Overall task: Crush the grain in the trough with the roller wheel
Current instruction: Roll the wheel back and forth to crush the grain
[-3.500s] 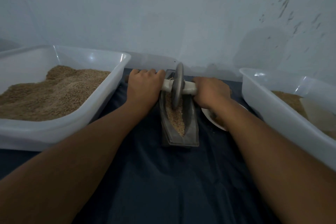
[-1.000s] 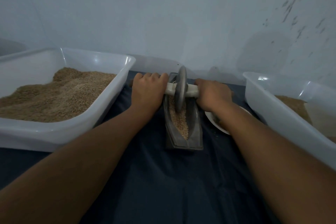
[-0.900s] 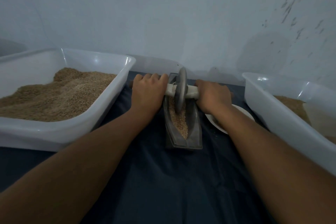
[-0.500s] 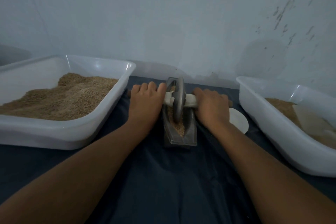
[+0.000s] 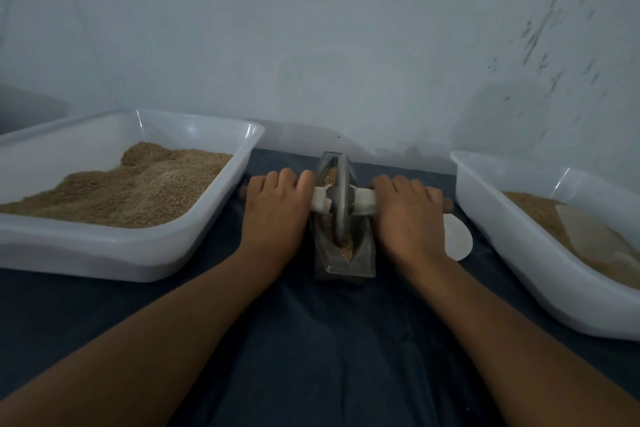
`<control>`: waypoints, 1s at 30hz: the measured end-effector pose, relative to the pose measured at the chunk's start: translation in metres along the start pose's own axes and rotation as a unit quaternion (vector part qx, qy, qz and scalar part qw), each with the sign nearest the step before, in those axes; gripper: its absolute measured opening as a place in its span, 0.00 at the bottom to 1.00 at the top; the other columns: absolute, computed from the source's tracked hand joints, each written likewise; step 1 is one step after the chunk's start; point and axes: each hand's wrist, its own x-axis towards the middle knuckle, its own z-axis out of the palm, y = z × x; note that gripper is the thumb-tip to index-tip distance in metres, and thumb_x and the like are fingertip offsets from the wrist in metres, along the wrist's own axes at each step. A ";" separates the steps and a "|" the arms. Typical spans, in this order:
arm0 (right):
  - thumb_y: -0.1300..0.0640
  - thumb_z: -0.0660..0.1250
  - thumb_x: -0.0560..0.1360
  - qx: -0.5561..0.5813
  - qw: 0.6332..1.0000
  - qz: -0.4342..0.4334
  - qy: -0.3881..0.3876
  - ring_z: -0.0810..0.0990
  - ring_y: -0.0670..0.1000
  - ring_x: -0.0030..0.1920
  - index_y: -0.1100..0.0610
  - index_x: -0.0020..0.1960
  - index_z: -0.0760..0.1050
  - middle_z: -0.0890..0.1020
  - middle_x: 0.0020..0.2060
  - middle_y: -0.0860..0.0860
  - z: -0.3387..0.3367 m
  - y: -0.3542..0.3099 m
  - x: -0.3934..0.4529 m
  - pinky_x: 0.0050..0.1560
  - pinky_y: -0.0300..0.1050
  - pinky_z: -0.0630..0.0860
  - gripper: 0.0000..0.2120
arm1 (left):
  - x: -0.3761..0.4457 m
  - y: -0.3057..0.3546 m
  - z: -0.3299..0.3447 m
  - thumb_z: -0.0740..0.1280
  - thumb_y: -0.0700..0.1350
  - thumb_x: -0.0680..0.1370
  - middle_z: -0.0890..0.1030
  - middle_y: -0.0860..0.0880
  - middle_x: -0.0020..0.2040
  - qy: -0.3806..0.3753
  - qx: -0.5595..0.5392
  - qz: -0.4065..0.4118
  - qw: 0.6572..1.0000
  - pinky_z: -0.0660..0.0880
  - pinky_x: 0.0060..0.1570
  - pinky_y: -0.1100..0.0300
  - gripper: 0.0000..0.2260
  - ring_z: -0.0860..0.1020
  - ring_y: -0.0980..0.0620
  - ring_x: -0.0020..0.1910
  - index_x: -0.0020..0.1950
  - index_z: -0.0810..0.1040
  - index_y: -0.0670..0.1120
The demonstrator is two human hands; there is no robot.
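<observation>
Left hand [image 5: 275,210] and right hand [image 5: 408,215], palms down, seemingly grip the roller wheel [image 5: 341,199] axle.

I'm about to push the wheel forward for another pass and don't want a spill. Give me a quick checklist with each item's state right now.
1. Left hand grips the axle handle: ok.
2. Right hand grips the other end: ok.
3. Roller wheel sits upright inside the trough, not on its rim: ok.
4. Grain lies in the trough by the wheel: ok.
5. Trough stands flat on the dark cloth: looks ok; its underside is hidden.
6. White dish lies close beside the right hand: cannot tell if they touch.
</observation>
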 end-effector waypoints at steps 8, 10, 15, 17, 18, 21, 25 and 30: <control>0.59 0.63 0.78 0.023 0.999 0.022 -0.021 0.73 0.54 0.46 0.51 0.52 0.71 0.77 0.44 0.49 0.009 0.003 0.010 0.45 0.49 0.57 0.05 | 0.011 0.001 0.006 0.64 0.41 0.75 0.75 0.46 0.42 0.023 0.012 0.014 1.000 0.69 0.45 0.50 0.04 0.74 0.45 0.41 0.49 0.71 0.47; 0.60 0.65 0.77 0.022 0.999 0.026 -0.028 0.72 0.54 0.43 0.51 0.51 0.71 0.76 0.42 0.48 0.013 0.004 0.014 0.45 0.49 0.57 0.06 | 0.016 0.001 0.009 0.64 0.40 0.75 0.76 0.46 0.41 0.027 0.016 0.015 0.999 0.69 0.44 0.50 0.03 0.75 0.44 0.40 0.48 0.72 0.47; 0.56 0.66 0.77 0.016 0.999 0.012 -0.037 0.75 0.55 0.42 0.51 0.55 0.72 0.79 0.43 0.49 0.022 0.007 0.028 0.44 0.50 0.60 0.07 | 0.029 -0.002 0.021 0.64 0.39 0.75 0.77 0.47 0.38 0.024 0.027 0.018 0.999 0.67 0.41 0.50 0.03 0.76 0.44 0.36 0.45 0.72 0.47; 0.55 0.66 0.77 0.013 0.999 0.008 -0.045 0.78 0.57 0.43 0.51 0.55 0.73 0.80 0.43 0.50 0.025 0.009 0.034 0.44 0.51 0.62 0.07 | 0.033 -0.003 0.025 0.63 0.39 0.74 0.77 0.47 0.37 0.026 0.033 0.021 0.999 0.66 0.40 0.51 0.03 0.76 0.43 0.35 0.44 0.72 0.47; 0.54 0.66 0.77 0.016 0.999 0.007 -0.050 0.78 0.57 0.43 0.51 0.55 0.73 0.81 0.43 0.51 0.026 0.009 0.036 0.44 0.51 0.62 0.08 | 0.035 -0.003 0.026 0.63 0.39 0.74 0.77 0.47 0.36 0.026 0.037 0.024 0.999 0.64 0.39 0.52 0.03 0.76 0.43 0.35 0.44 0.73 0.47; 0.54 0.67 0.77 0.030 0.997 0.009 -0.074 0.80 0.58 0.45 0.50 0.57 0.73 0.82 0.46 0.52 0.030 0.012 0.046 0.44 0.51 0.63 0.09 | 0.044 -0.005 0.031 0.64 0.40 0.74 0.79 0.46 0.38 0.009 0.032 0.033 0.999 0.62 0.40 0.52 0.02 0.77 0.43 0.37 0.44 0.73 0.47; 0.54 0.68 0.76 0.029 0.994 0.006 -0.104 0.80 0.59 0.46 0.50 0.60 0.72 0.82 0.49 0.53 0.034 0.015 0.056 0.42 0.50 0.63 0.13 | 0.053 -0.005 0.036 0.60 0.41 0.77 0.80 0.46 0.42 -0.011 0.025 0.026 0.999 0.66 0.43 0.51 0.04 0.79 0.42 0.41 0.48 0.73 0.47; 0.52 0.69 0.76 0.040 0.981 0.015 -0.190 0.79 0.58 0.47 0.46 0.66 0.69 0.81 0.51 0.54 0.034 0.019 0.074 0.40 0.49 0.67 0.20 | 0.062 -0.009 0.041 0.60 0.41 0.78 0.79 0.46 0.43 -0.028 0.033 0.037 0.998 0.64 0.42 0.52 0.04 0.78 0.43 0.41 0.50 0.73 0.47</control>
